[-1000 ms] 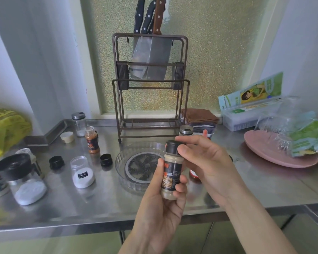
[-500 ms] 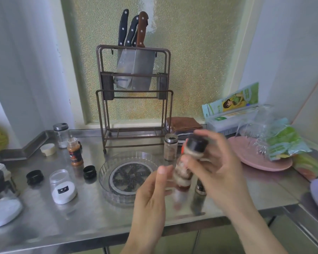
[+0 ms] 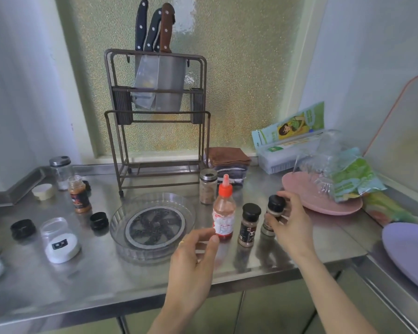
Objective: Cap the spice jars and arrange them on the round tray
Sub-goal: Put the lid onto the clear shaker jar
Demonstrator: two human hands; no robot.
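My right hand (image 3: pixel 291 225) is wrapped around a black-capped spice jar (image 3: pixel 274 213), fingers on its cap and side; whether its base touches the steel counter (image 3: pixel 299 247) I cannot tell. My left hand (image 3: pixel 193 259) hangs loosely spread, holding nothing, fingertips just beside the red-capped squeeze bottle (image 3: pixel 224 213). Between that bottle and the gripped jar stands another black-capped jar (image 3: pixel 249 224). At nine o'clock from my left hand lies the round clear tray (image 3: pixel 121 220), nothing on it. Beyond it, at nine o'clock, are a loose black cap (image 3: pixel 99 220), an uncapped orange spice jar (image 3: pixel 79 194), and an uncapped jar of white powder (image 3: pixel 59 239).
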